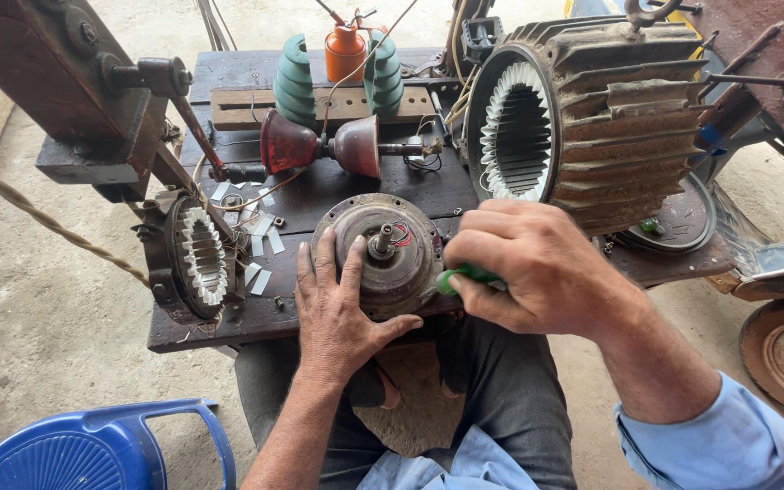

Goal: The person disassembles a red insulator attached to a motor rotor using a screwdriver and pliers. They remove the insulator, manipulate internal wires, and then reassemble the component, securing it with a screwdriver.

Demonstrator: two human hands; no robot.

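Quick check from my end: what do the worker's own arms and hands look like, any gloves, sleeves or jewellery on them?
No gloves: both the left hand and the right hand are bare, with no rings or watch in view. The left forearm is uncovered as far as the frame shows. The right arm has a light blue sleeve pushed up short of the wrist.
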